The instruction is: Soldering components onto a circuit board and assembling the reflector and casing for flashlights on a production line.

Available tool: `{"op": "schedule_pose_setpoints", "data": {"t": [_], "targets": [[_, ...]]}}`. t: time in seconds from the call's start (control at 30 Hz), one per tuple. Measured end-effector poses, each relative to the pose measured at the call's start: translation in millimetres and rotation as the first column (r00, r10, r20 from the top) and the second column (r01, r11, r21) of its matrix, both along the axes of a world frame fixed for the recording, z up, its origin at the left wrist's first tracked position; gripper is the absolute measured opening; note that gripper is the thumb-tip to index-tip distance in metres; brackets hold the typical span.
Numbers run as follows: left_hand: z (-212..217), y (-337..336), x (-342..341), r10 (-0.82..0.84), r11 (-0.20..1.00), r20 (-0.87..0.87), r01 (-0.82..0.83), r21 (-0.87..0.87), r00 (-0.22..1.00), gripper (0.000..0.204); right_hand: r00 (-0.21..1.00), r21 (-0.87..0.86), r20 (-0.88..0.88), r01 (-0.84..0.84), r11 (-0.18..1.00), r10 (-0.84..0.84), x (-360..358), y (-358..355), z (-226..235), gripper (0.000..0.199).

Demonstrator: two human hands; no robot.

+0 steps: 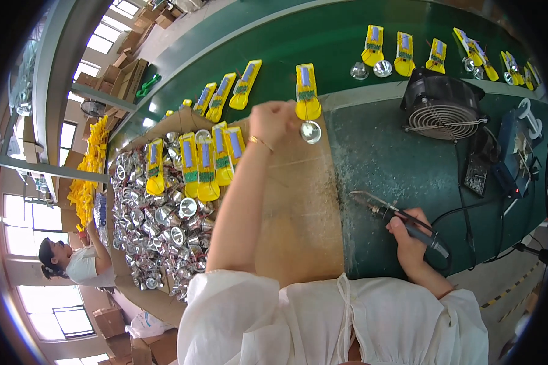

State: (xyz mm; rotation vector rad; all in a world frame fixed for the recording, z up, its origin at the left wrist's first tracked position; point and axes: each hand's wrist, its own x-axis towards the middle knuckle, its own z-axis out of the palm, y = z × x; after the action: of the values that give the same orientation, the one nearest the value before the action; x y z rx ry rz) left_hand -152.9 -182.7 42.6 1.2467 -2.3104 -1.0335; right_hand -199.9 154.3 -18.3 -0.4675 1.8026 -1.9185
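My left hand [276,126] is beside a yellow plastic housing [307,91] that carries a purple-blue battery cell and a green circuit board. Its fingers are curled together, and whatever is between them is hidden. A silver reflector cup [310,132] sits at the housing's rounded near end, close to my fingers. My right hand [410,240] is wrapped round the dark handle of a soldering iron [383,208]. The iron's thin tip points left over the green mat, apart from the housing.
To my left is a heap of silver reflector cups [164,225], with several yellow housings [207,167] on top. More housings [403,53] line the green belt [341,36]. A black fan [443,106] and a solder spool [530,118] stand right. A person [82,264] works at far left.
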Motion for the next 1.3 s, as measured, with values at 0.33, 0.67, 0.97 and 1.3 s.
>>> {"op": "schedule_pose_setpoints", "data": {"t": [0.33,0.67,0.97,1.3], "targets": [[41,37,118,0.272,0.835,0.726,0.22,-0.504,0.631,0.042,0.983,-0.031,0.162,-0.079,0.996,0.083,-9,-2,8,0.011],[-2,47,139,0.313,0.887,0.523,-0.047,-0.459,0.793,0.039,0.997,-0.067,0.066,-0.027,0.997,0.031,-6,-2,7,0.011],[-29,91,163,0.092,0.918,0.283,0.029,-0.397,0.955,0.022,0.994,-0.079,0.104,-0.024,0.997,0.032,-1,7,12,0.012],[8,151,219,0.21,0.859,0.119,-0.125,-0.496,0.97,0.024,0.998,-0.089,0.025,-0.054,0.995,0.056,-3,11,16,0.012]]}}
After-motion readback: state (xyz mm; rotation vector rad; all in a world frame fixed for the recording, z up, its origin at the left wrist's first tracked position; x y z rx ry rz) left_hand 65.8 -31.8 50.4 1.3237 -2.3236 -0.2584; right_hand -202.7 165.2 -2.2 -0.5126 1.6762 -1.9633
